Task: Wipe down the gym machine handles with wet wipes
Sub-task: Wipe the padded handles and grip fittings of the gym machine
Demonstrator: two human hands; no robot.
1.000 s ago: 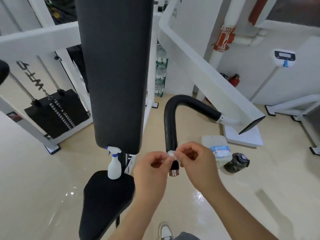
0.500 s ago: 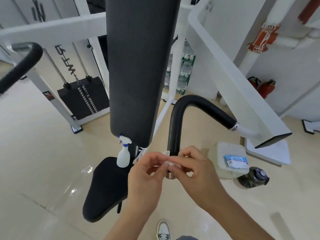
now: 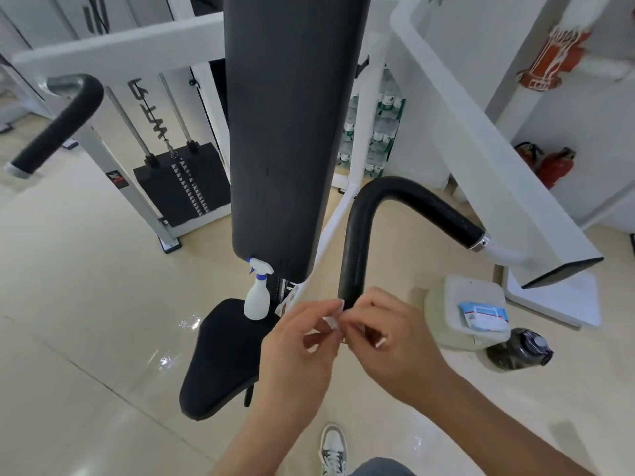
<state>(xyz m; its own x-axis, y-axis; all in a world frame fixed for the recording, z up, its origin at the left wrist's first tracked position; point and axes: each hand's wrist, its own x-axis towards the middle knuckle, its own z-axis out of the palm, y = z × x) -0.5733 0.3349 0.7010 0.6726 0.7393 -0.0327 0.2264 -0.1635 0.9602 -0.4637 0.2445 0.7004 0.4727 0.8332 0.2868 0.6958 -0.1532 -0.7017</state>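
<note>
A small white wet wipe (image 3: 332, 320) is pinched between the fingertips of my left hand (image 3: 298, 352) and my right hand (image 3: 388, 341), right at the lower end of the black curved right handle (image 3: 357, 242). My hands hide the handle's tip. A second black handle (image 3: 58, 128) hangs at the far left, untouched. A blue and white pack of wipes (image 3: 484, 314) lies on a white box (image 3: 450, 310) on the floor to the right.
The tall black back pad (image 3: 292, 132) and black seat (image 3: 223, 359) stand just left of my hands. A white spray bottle (image 3: 257, 297) stands on the seat. A dark water jug (image 3: 519, 348) lies by the box. A weight stack (image 3: 182, 187) stands behind.
The view has swung left and up, bringing the left handle into sight. My hands stay together on the wipe at the handle's end, fingers shifting slightly.
</note>
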